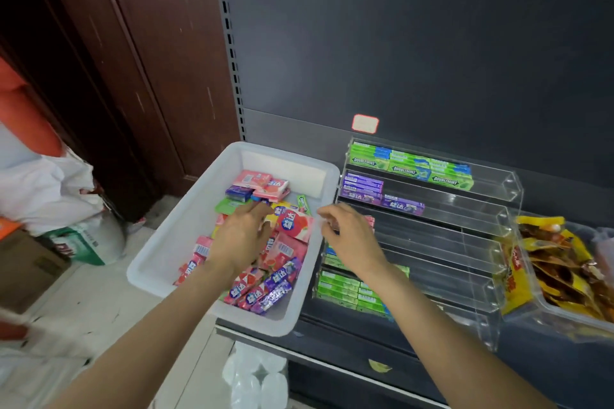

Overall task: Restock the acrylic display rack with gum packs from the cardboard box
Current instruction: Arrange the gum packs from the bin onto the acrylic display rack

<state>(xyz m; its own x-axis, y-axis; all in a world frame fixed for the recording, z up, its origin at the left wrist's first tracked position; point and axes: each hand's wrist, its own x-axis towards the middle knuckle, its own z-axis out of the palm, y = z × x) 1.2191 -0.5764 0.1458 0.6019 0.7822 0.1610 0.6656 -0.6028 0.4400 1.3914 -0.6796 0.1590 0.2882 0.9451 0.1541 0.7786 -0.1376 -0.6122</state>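
Two bare forearms enter from the lower edge. Left hand (241, 236): palm down inside the white bin (156, 262), fingers curled down among loose gum packs (265, 289); whether they grip one cannot be told. Right hand (349, 236): held at the rack's left edge, just beside the bin's right wall, fingers loosely curled, nothing visibly held. Bin: on the dark shelf (349, 355), left of the rack and touching it, holding pink, purple, green and yellow packs in a jumble. Acrylic rack (465, 242): stepped tiers; green packs (345, 289) in the near tiers, middle tiers mostly bare, purple packs (372, 192) at the left of an upper tier, green Doublemint packs (412, 166) across the top tier. Right of the rack: clear tub (564, 315) of yellow snack bags (545, 252). Far: dark back panel with a red-edged label (365, 123).
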